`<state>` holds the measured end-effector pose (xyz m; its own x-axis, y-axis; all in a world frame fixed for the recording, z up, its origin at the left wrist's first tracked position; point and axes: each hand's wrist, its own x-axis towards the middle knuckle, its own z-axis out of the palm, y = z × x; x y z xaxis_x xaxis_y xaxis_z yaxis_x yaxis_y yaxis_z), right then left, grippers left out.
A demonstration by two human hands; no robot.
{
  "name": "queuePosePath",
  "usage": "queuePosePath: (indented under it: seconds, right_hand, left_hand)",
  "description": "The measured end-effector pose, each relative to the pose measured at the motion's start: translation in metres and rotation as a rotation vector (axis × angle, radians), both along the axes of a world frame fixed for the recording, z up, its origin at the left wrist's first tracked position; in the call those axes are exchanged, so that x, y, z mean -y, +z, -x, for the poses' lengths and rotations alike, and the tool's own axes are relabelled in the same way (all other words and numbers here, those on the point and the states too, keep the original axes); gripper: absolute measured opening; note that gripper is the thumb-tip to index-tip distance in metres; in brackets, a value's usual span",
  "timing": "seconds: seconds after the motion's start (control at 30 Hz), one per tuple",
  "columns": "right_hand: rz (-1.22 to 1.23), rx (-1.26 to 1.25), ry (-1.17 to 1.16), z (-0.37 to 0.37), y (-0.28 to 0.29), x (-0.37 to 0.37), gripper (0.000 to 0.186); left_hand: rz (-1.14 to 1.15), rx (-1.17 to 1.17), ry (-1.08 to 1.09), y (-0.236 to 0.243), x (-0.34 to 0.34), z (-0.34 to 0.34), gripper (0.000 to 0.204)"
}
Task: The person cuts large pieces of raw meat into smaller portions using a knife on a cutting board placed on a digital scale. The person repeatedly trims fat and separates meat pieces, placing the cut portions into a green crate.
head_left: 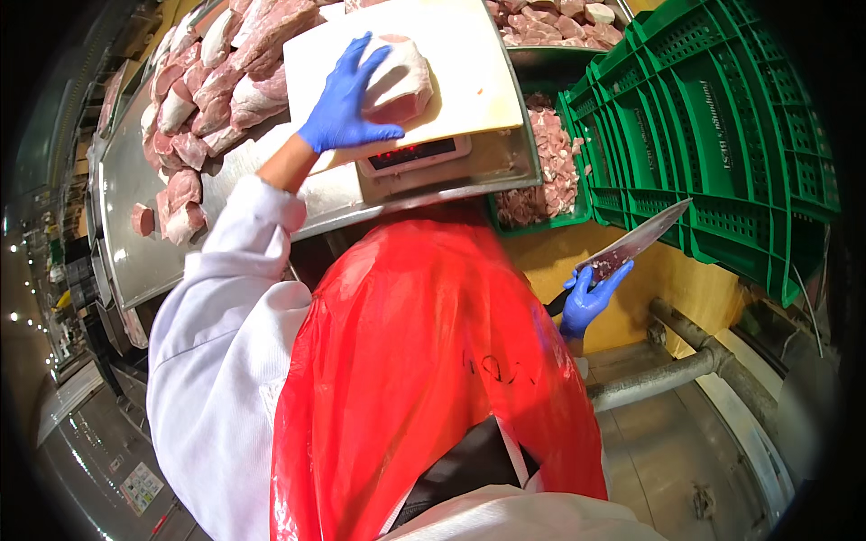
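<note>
My left hand (345,108), in a blue glove, lies spread at the left side of a piece of raw meat (410,86) on a pale cutting board (478,63). Its fingers and thumb are apart, close around the meat's edge. Low on the right, away from the board, my right hand (588,305), also gloved in blue, holds a knife (636,239) by its dark handle. The blade points up and to the right, with small bits on it near the handle. Some of that hand's fingers stick out beside the blade.
Many raw meat pieces (216,90) are heaped on the metal table (135,234) at the left. A scale (415,157) shows below the board. Small meat chunks (546,171) fill a green crate on the right. Tall green crates (667,117) stand beyond the knife. Metal pipes (658,377) run below.
</note>
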<state>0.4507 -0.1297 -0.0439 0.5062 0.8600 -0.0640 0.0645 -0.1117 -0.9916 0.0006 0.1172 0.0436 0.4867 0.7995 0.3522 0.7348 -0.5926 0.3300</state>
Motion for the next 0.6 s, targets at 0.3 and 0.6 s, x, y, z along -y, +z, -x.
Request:
queuePosePath:
  seconds: [0.3, 0.6]
  right_hand:
    - [-0.193, 0.021, 0.372, 0.049, -0.002, -0.085, 0.068]
    - [-0.478, 1.101, 0.859, 0.231, 0.092, -0.214, 0.077]
  left_hand:
    - [-0.181, -0.465, -0.537, 0.068, -0.070, 0.031, 0.072]
    - [-0.311, 0.487, 0.518, -0.010, 0.041, 0.102, 0.069]
